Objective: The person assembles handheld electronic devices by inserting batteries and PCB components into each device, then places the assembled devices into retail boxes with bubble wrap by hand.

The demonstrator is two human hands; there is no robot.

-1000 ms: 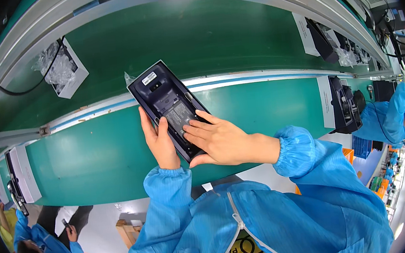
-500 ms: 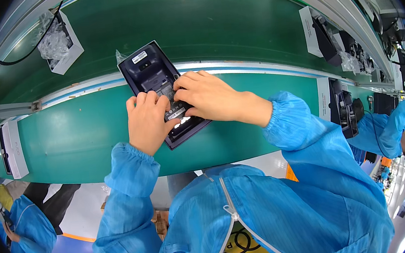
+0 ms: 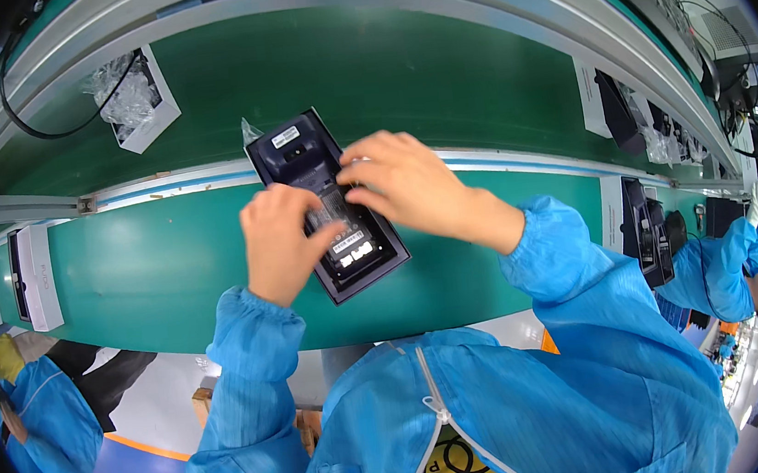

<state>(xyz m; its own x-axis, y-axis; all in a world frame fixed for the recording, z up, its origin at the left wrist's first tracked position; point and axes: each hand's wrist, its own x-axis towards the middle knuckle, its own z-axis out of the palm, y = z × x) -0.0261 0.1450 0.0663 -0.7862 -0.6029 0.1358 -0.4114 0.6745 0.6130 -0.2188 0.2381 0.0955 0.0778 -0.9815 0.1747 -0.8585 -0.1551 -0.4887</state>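
A dark handheld device (image 3: pixel 293 164) lies back side up in an open dark box (image 3: pixel 378 278), tilted on the green bench. A white label marks its upper end. Lower down, a battery (image 3: pixel 352 240) with printed labels shows in its back. My left hand (image 3: pixel 279 238) hovers over the device's left edge, fingers curved and thumb apart, holding nothing I can see. By the right edge, my right hand (image 3: pixel 415 182) is slightly blurred, its fingers spread and empty. Whether any fingertip touches the device I cannot tell.
Beyond a metal rail runs a dark green belt (image 3: pixel 398 68). On it stand a white box with clear plastic wrap (image 3: pixel 165 120) and more opened boxes (image 3: pixel 615 110). White boxes (image 3: pixel 40 277) stand at the bench's left end, others at its right. Co-workers in blue (image 3: pixel 49 437) are at both sides.
Both hands have loosened from the device and lifted a little, uncovering more of the battery. My right fingers have spread. The whole scene sits slightly lower in the picture.
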